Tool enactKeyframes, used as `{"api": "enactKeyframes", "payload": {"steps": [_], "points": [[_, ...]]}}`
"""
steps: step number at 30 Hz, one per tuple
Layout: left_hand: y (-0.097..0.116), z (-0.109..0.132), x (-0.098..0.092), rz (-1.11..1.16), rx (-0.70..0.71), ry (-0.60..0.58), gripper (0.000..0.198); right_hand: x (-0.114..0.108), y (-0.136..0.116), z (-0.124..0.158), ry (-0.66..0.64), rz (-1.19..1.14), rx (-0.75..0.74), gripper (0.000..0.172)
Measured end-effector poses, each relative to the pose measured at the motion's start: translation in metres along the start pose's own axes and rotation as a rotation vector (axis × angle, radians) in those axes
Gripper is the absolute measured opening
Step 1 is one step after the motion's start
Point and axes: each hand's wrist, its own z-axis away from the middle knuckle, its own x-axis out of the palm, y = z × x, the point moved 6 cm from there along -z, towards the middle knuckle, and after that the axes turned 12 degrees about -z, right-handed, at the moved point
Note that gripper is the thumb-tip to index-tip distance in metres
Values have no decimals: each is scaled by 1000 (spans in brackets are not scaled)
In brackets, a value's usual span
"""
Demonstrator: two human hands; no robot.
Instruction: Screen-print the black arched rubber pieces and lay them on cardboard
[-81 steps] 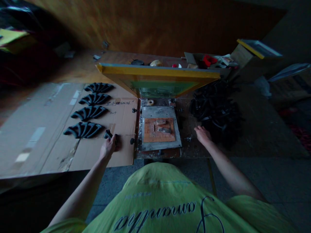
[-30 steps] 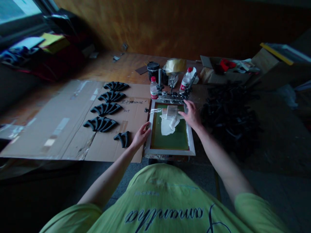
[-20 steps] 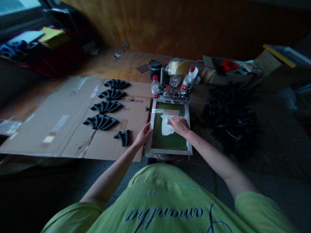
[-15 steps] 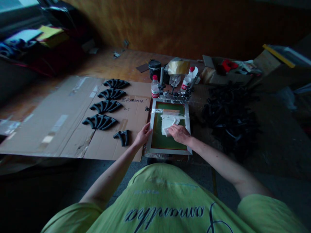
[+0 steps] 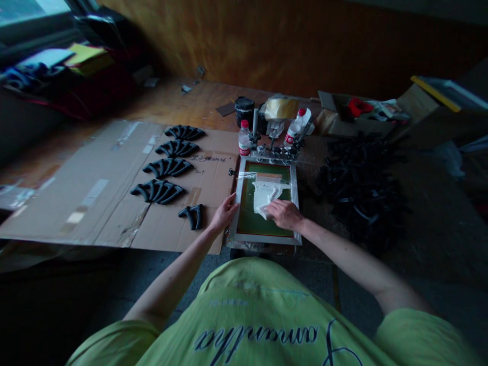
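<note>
A screen printing frame (image 5: 267, 237) with a silver metal rim and green mesh lies in front of me. My left hand (image 5: 227, 210) grips its left rim, fingers curled at the edge. White ink (image 5: 263, 195) is smeared thickly over the middle of the mesh. My right hand (image 5: 285, 213) is closed at the lower right of this ink, its fingers pinched low over the mesh; whatever they hold is hidden. Left of the frame, black curved handle-like parts (image 5: 158, 191) lie in rows on flat cardboard (image 5: 102, 203), with a smaller group (image 5: 191, 217) nearest my left hand.
Behind the frame stand a clamp fixture (image 5: 272, 151), two red-capped bottles (image 5: 244, 140) and a black tub (image 5: 244, 109). A heap of black parts (image 5: 362, 188) covers the right side. Further back is an open carton (image 5: 358, 122) holding a red item.
My right hand has shifted slightly right and down over the mesh, near the edge of the white ink. My left hand stays on the rim. The whole view has tilted slightly.
</note>
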Motion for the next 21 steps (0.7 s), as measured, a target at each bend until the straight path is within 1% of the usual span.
{"api": "enactKeyframes", "payload": {"steps": [1,2,4,6,7,8,9,11,12,13,14,15,16,18,20,21], "points": [[2,1,0,-9,3,-15,76,-7,5,-6,29,-26,34,13],[5,2,-1,-20,8,-33,78,-16,11,-15,75,-51,80,16],[15,6,-3,-27,26,-68,81,-38,28,-37,186,-92,183,33],[30,12,-7,-7,47,-95,85,-62,49,-54,290,-122,269,52],[40,16,-10,8,62,-98,83,-74,63,-58,343,-138,304,55],[52,20,-13,29,80,-88,78,-87,77,-56,402,-157,338,54],[64,23,-17,54,102,-70,71,-99,94,-50,468,-179,376,49],[92,27,-26,107,164,-9,59,-117,129,-25,597,-217,498,36],[107,26,-30,137,207,25,59,-118,144,-10,631,-225,577,33],[123,25,-34,165,259,62,59,-115,156,5,640,-227,649,34],[140,22,-38,188,320,94,59,-106,161,17,625,-227,702,35],[157,18,-41,203,381,118,59,-92,161,26,594,-232,727,35],[173,12,-43,214,432,127,58,-75,154,30,547,-240,720,33],[200,0,-44,229,490,113,58,-35,128,28,425,-235,640,28],[214,-10,-42,249,500,109,57,2,98,19,281,-171,572,24],[214,-12,-40,266,492,130,56,15,87,15,215,-129,563,23]]}}
